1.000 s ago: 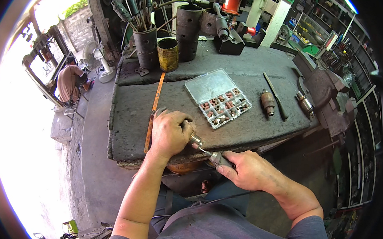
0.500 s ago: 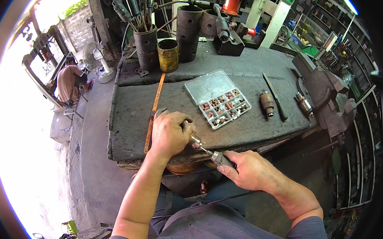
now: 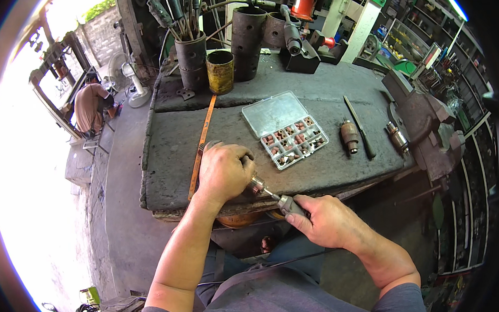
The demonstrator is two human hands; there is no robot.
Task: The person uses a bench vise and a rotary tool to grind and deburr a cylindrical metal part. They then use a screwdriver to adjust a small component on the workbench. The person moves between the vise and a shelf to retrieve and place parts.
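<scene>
My left hand (image 3: 223,170) is closed around a shiny cylindrical metal part (image 3: 256,185) at the bench's front edge; most of the part is hidden in the palm. In my right hand (image 3: 329,222), fingers wrapped, is a grey hand-held rotary grinder (image 3: 288,206). Its thin shaft points up-left and meets the open end of the metal part. Whether the tip is inside the part is too small to tell. Beyond the hands lies an open clear plastic compartment box (image 3: 275,116) with small reddish and metallic bushings in its sections.
An orange strip ruler (image 3: 203,133) lies left of my left hand. To the right are a brownish cylindrical part (image 3: 349,136), a dark-handled file (image 3: 360,127), another metal part (image 3: 396,136) and a bench vise (image 3: 424,125). Metal cans (image 3: 220,74) stand behind. A person (image 3: 91,106) sits far left.
Both hands keep nearly the same places and grips. The grinder and the metal part have shifted very slightly to the right.
</scene>
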